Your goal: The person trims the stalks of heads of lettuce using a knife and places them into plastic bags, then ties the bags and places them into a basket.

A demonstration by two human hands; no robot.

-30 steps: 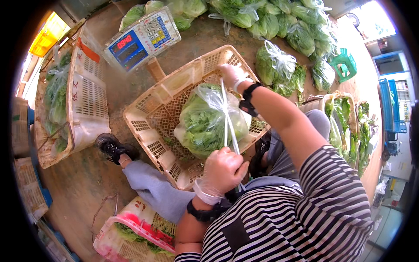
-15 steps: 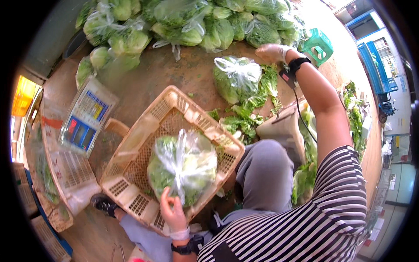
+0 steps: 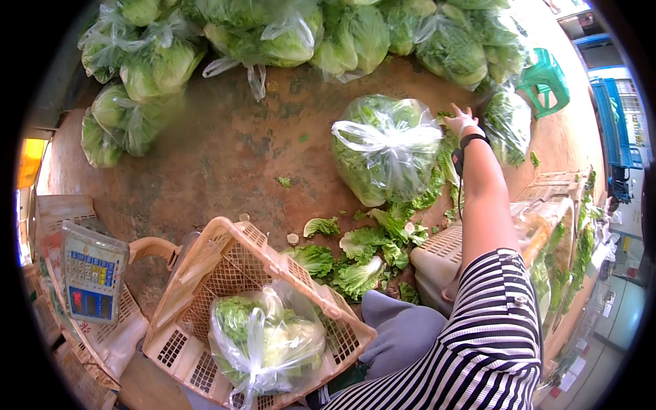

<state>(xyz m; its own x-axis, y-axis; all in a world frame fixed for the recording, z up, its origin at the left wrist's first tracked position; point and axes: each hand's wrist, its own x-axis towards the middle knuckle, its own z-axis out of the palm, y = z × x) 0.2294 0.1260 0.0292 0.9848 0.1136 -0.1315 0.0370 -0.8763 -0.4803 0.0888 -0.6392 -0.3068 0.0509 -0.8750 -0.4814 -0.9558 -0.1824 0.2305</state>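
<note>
My right hand reaches forward over the floor, fingers apart and holding nothing. It is between two clear bags of leafy green heads, like lettuce: a large tied bag on its left and a smaller bag on its right. Whether it touches either is hard to tell. Another tied bag of greens, its white plastic handles knotted on top, lies in a tan plastic crate close to me. My left hand is out of view.
Many bagged heads line the far side, beside a green stool. Loose leaves litter the floor. A scale display stands at the left, and a tan crate lies beneath my right arm.
My left hand, earlier at the bag in the crate, has left the picture. My right hand has its fingers spread wider beside the floor bag. The whole view has shifted.
</note>
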